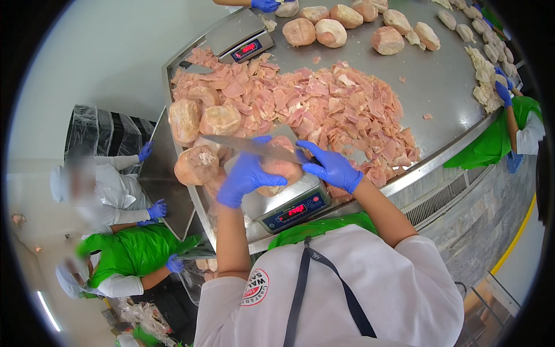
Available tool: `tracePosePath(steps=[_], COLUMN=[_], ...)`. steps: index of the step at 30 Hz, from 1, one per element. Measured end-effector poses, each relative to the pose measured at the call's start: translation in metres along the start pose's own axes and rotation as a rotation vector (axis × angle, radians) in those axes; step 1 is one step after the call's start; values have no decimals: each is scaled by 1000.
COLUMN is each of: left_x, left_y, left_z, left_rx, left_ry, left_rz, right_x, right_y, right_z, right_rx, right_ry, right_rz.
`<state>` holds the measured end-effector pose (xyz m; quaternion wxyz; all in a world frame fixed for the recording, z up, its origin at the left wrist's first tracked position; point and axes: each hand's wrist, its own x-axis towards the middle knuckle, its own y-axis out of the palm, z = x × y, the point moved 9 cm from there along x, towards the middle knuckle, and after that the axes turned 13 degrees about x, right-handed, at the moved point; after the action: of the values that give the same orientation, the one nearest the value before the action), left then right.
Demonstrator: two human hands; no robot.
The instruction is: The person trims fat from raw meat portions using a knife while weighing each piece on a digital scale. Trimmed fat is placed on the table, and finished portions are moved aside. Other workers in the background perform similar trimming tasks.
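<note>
My right hand [332,166], in a blue glove, holds a long knife [248,146]. Its broad blade points left across the top of a rounded pink piece of ham [282,168]. From the left, my gloved left hand [245,176] grips that ham, thumb on the near side and fingers by the blade. Part of the ham is hidden under the blade and hand. It rests on a digital scale [295,213] with a lit red display. Several whole hams [196,165] sit left of my left hand. Beyond both hands spreads a heap of thin ham trimmings [324,107].
The steel table [428,92] has a raised rim along my side. A second scale [245,49] and several hams [330,33] stand farther back. Co-workers in green aprons work at the left [139,248] and right [497,133]. A wrapped black stack [104,130] stands left.
</note>
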<state>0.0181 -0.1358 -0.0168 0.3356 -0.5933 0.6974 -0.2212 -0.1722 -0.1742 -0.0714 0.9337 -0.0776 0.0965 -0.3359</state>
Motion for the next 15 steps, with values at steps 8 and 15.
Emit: tracePosePath(steps=[8,15], left_x=[9,-11], left_y=[-6,-17], left_z=[-6,-14], left_rx=[28,472], left_ry=[48,28], left_rz=[-52,-453], right_x=[54,19], right_y=[1,3], right_z=[26,25], right_rx=[-74,-47], right_ry=[-134,-126], right_rz=[41,-264])
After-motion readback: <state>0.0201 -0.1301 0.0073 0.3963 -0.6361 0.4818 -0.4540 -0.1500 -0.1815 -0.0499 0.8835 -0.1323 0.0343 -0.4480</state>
